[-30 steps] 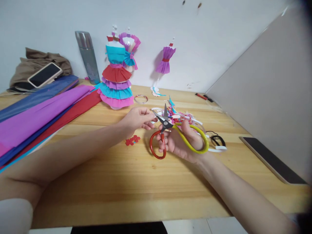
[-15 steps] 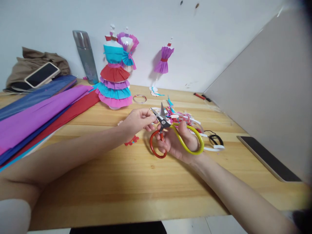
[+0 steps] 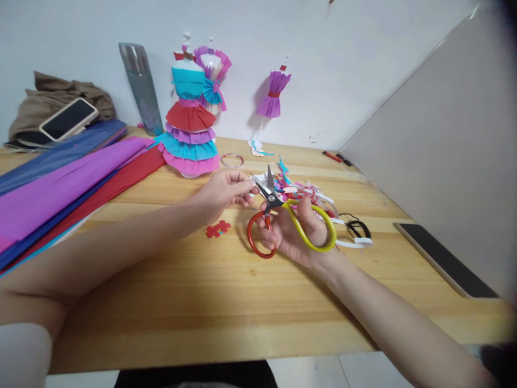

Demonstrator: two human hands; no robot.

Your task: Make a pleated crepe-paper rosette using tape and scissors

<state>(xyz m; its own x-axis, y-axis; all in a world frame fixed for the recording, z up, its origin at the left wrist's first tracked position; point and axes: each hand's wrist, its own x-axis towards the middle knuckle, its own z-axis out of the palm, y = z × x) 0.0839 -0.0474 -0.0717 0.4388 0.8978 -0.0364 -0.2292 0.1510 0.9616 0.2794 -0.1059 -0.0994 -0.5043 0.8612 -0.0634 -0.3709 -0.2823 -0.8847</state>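
My right hand [image 3: 297, 234] holds a pair of scissors [image 3: 272, 200] with one red and one yellow handle loop, its black blades spread and pointing up and away from me. Just left of the blades, my left hand [image 3: 228, 193] is closed in a pinch, fingertips close to the left blade tip. Whatever is in that pinch is too small to make out. Below my left hand, small red paper flowers [image 3: 218, 229] lie on the wooden table [image 3: 202, 307]. Behind the scissors spreads a heap of colourful paper scraps [image 3: 301, 191].
A bottle-shaped form in a tiered paper dress [image 3: 191, 118] stands at the back, near a grey flask [image 3: 141, 89]. A smaller purple dress [image 3: 274, 96] stands by the wall. Crepe paper [image 3: 72, 183] covers the left side; a dark phone-like slab [image 3: 444, 260] lies right.
My left hand has drawn slightly left, away from the blades. A pale strip seen between the blades before no longer shows there. The scissors stay spread; the red flowers are more exposed.
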